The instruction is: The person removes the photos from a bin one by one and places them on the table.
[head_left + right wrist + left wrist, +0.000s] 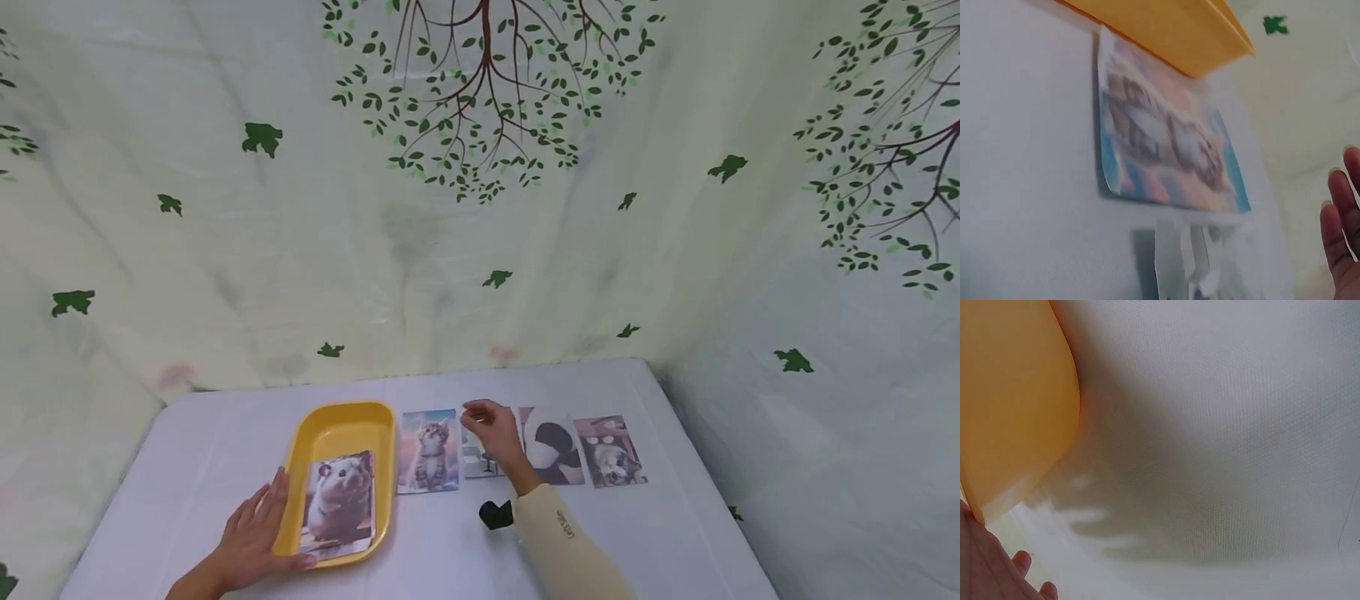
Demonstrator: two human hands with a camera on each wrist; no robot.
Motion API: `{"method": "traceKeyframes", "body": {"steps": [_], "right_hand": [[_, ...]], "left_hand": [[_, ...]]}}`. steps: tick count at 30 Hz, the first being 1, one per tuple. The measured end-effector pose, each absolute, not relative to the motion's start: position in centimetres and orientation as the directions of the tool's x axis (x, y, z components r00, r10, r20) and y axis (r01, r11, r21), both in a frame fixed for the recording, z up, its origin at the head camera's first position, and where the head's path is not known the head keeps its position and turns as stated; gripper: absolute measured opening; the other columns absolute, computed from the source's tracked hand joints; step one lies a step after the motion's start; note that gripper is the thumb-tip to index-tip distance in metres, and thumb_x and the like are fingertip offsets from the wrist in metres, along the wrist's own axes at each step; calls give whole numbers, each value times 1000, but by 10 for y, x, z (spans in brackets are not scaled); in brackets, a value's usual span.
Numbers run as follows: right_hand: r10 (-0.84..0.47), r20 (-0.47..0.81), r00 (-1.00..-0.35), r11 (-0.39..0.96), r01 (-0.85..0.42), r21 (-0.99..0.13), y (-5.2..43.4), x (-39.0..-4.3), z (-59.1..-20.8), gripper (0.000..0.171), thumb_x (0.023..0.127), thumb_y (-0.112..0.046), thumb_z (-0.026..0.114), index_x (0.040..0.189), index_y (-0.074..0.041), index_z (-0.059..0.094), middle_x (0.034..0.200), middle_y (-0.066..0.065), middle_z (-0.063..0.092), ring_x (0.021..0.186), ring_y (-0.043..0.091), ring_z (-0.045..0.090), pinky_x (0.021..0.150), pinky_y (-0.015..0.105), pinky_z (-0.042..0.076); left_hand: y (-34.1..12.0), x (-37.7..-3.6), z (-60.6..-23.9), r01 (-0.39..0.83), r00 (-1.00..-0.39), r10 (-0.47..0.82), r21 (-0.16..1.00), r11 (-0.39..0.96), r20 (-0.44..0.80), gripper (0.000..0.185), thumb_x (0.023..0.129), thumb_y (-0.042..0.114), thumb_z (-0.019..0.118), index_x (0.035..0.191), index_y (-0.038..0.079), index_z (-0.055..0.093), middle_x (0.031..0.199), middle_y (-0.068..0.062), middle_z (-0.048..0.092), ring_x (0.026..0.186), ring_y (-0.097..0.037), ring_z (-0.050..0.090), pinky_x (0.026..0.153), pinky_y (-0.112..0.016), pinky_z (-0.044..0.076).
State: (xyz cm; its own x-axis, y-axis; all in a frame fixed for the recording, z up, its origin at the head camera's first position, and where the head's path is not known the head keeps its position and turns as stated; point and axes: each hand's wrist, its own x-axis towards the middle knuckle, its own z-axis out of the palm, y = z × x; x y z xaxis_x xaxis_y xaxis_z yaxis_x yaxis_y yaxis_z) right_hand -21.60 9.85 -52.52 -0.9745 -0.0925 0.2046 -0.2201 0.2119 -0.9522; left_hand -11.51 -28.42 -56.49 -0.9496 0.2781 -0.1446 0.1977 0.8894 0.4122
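Note:
A yellow tray (311, 437) sits on the white table and holds a hamster photo (339, 504). My left hand (251, 533) lies flat with straight fingers against the tray's left rim; the left wrist view shows the tray wall (1010, 394) and my fingertips (1022, 562). To the tray's right lie a kitten photo (427, 450), a partly hidden photo (477, 462), a panda photo (553, 446) and a dog photo (611, 452). My right hand (491, 427) hovers over the partly hidden photo, fingers relaxed, holding nothing. In the right wrist view the kitten photo (1166, 150) lies beside the tray (1166, 31), with my fingers (1342, 237) at the right edge.
A leaf-printed cloth backdrop (480, 208) rises behind and to the right of the table. A black wrist camera (495, 514) sits on my right forearm. Bare white tablecloth (1222, 425) stretches left of the tray and along the near edge.

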Motion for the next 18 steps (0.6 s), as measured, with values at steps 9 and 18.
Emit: {"method": "traceKeyframes", "body": {"steps": [9,18], "right_hand": [[-263,194,-945,285,-269,-920,36,-218,-540,20,89,-10,68,108,-3,69,100,7,69,91,17,63,82,29,52],[-300,-3,-954,348,-106,-931,-19,-209,-541,26,88,-19,72,113,-15,68,109,-7,66,109,24,58,92,31,49]], "left_hand": [[-281,-122,-562,84,-927,225,420,904,-299,142,65,68,73,148,-1,-19,157,-25,-9,134,-50,8,103,-70,5],[-284,-120,-562,125,-938,244,419,899,-244,141,66,67,73,149,0,-19,158,-25,-7,133,-50,10,102,-70,8]]}}
